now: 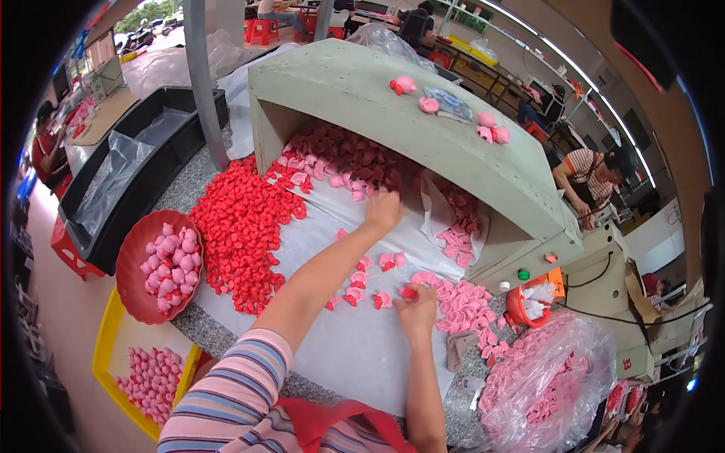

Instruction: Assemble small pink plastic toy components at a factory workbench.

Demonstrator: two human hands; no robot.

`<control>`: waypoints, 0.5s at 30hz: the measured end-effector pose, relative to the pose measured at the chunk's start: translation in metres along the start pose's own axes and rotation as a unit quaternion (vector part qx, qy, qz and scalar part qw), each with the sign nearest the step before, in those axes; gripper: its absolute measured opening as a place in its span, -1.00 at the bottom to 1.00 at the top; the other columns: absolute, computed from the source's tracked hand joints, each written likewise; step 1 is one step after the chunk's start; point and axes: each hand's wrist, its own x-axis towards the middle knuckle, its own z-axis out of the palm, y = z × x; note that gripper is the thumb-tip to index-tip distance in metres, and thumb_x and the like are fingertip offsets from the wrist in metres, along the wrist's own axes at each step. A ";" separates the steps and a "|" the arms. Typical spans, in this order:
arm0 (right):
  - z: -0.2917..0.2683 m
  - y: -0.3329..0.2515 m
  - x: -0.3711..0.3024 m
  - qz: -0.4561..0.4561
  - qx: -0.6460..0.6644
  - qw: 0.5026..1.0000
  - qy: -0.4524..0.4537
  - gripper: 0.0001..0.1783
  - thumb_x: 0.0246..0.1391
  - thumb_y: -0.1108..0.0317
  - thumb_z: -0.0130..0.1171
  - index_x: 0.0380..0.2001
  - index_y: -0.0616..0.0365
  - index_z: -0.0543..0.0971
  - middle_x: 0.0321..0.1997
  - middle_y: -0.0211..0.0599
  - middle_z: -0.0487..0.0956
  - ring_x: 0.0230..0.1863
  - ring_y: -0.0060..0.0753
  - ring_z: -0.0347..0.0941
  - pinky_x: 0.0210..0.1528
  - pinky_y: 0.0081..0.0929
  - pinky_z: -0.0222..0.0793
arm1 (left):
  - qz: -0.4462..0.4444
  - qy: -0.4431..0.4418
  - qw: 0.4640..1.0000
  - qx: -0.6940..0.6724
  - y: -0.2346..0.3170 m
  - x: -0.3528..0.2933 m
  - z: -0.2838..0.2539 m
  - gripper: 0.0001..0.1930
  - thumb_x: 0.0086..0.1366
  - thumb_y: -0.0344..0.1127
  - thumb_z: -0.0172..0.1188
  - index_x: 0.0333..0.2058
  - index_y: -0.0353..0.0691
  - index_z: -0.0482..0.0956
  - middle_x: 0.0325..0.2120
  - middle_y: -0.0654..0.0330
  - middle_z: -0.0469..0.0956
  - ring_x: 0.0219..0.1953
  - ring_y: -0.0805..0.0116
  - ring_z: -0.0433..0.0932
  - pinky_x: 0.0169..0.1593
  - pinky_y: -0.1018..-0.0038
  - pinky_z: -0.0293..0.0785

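My left hand [385, 210] reaches to the mouth of a pale green metal housing [400, 121], beside a row of pink shell-like pieces [321, 167] on white sheeting. Its fingers are curled down; what they hold, if anything, is hidden. Lower and to the right, my right hand [418, 309] pinches a small red piece [409, 294] between thumb and fingertips. Several pink-and-red pieces [355, 291] lie on the white sheet [340, 355] between my arms. Flat pink pieces [464, 306] are heaped just right of my right hand.
A big pile of red pieces [242, 226] lies left, by a red bowl [124, 283] of pink balls. A yellow crate [106, 355] and black trays [83, 234] stand beyond. At right are a plastic bag [589, 362] of pink pieces, an orange cup [521, 306] and a co-worker [596, 177].
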 end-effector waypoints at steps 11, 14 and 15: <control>0.006 -0.099 -0.014 -0.090 0.074 0.983 -0.145 -0.72 -0.19 0.41 0.23 -0.30 0.16 0.52 -0.33 -0.23 0.48 -0.43 -0.34 0.49 -0.36 -0.38 0.38 | -0.201 -0.080 0.704 -0.677 -0.034 -0.075 -0.155 -0.69 0.25 -0.33 0.00 -0.05 -0.33 0.36 -0.26 0.08 0.49 -0.25 0.23 0.55 -0.21 0.42 0.50; 0.060 -0.132 -0.009 -0.167 0.079 0.954 -0.237 -0.75 -0.16 0.43 0.18 -0.30 0.17 0.52 -0.32 -0.19 0.48 -0.39 -0.24 0.47 -0.33 -0.33 0.37 | -0.246 -0.015 0.720 -0.648 -0.063 -0.144 -0.220 -0.67 0.27 -0.34 -0.01 -0.04 -0.38 0.32 -0.20 0.00 0.48 -0.19 0.22 0.53 -0.14 0.42 0.50; 0.084 -0.136 -0.002 -0.190 0.081 0.948 -0.244 -0.75 -0.16 0.44 0.16 -0.31 0.17 0.52 -0.30 -0.18 0.48 -0.37 -0.19 0.47 -0.30 -0.30 0.37 | -0.252 -0.008 0.713 -0.655 -0.077 -0.167 -0.231 -0.67 0.27 -0.35 -0.01 -0.04 -0.38 0.31 -0.18 -0.01 0.47 -0.17 0.21 0.52 -0.12 0.42 0.49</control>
